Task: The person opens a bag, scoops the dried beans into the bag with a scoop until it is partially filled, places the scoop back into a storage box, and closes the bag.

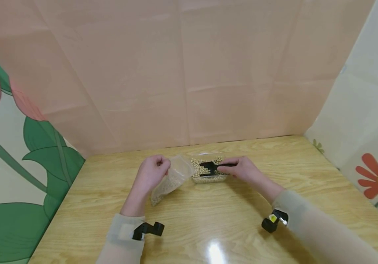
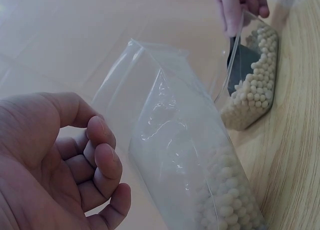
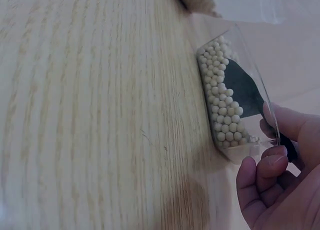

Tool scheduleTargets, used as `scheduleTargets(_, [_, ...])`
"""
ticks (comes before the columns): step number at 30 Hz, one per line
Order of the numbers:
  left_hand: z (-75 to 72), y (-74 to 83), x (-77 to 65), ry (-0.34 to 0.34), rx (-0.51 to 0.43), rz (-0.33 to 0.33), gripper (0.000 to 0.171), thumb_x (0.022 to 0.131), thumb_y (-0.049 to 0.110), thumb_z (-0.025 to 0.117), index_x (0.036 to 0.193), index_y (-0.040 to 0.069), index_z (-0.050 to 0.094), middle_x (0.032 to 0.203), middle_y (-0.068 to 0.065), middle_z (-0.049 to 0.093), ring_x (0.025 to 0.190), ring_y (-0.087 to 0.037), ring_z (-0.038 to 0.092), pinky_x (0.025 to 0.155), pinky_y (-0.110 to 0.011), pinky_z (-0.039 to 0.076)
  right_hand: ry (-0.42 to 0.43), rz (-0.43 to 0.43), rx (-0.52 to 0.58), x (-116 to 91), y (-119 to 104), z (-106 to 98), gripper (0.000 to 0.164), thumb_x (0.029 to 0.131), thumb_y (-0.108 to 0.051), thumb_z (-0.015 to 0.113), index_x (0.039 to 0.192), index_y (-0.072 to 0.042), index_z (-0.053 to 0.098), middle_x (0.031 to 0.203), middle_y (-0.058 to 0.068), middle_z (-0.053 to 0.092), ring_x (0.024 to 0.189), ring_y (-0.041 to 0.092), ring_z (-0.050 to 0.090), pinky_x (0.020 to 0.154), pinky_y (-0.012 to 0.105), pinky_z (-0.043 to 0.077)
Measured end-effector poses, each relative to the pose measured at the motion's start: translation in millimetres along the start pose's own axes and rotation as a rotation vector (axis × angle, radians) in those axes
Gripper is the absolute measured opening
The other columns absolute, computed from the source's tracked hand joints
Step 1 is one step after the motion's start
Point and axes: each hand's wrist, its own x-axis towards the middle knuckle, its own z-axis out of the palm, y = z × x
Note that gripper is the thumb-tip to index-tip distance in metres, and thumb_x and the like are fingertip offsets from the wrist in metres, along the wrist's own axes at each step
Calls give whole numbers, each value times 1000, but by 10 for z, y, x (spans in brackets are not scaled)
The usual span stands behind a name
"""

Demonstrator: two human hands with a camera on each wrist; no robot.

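My left hand (image 1: pixel 152 171) pinches the upper edge of a clear plastic bag (image 1: pixel 175 176) between curled fingers. The bag stands tilted, its mouth leaning toward the container, and pale round beads (image 2: pixel 225 195) fill its lower part. By its handle, my right hand (image 1: pixel 243 169) grips a small black scoop (image 1: pixel 210 166). The scoop's blade is down inside a clear plastic container (image 1: pixel 210 180), among beige beads (image 3: pixel 222 100). In the right wrist view, the fingers are right at the container's rim and partly hide the handle.
Bag and container stand on a wood-grain table (image 1: pixel 189 220), toward its back edge. A pink-beige backdrop (image 1: pixel 182 91) rises behind it, with flower-printed panels (image 1: pixel 374 128) at the sides. A small black camera (image 1: pixel 147 230) is strapped on each wrist.
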Motion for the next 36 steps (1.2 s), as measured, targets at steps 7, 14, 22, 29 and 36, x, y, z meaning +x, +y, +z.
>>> scheduleTargets(7, [19, 11, 5, 5, -1, -9, 20, 100, 16, 58, 84, 9, 69, 77, -5, 66, 62, -19, 44, 57, -33, 37, 12, -19, 5, -3, 21, 48, 49, 96, -39, 87, 134, -9, 80, 113, 8, 80, 82, 28, 69, 76, 41, 55])
scheduleTargets(14, [13, 21, 1, 4, 1, -4, 20, 100, 14, 58, 83, 9, 68, 76, -5, 66, 62, -18, 44, 57, -32, 36, 27, 9, 30, -16, 32, 63, 51, 95, -42, 87, 135, -12, 80, 123, 10, 77, 79, 23, 66, 75, 40, 54])
scheduleTargets(22, [12, 17, 2, 8, 3, -3, 20, 99, 13, 58, 82, 10, 67, 75, -5, 65, 62, -18, 46, 57, -32, 36, 39, 35, 90, -24, 57, 79, 51, 95, -42, 87, 137, -13, 79, 141, 15, 70, 76, 17, 59, 70, 34, 53])
scheduleTargets(29, [7, 1, 3, 13, 3, -3, 20, 99, 15, 58, 82, 10, 67, 75, -5, 66, 63, -20, 48, 58, -33, 38, 43, 38, 160, -34, 92, 107, 47, 97, -39, 86, 136, -12, 79, 153, 16, 64, 92, 19, 63, 76, 31, 55])
scheduleTargets(36, [-1, -15, 1, 9, 4, 11, 21, 100, 15, 58, 81, 11, 66, 75, -5, 65, 63, -19, 48, 58, -32, 38, 43, 47, 230, -56, 128, 135, 50, 97, -36, 86, 139, -10, 76, 146, 13, 70, 87, 15, 63, 77, 30, 56])
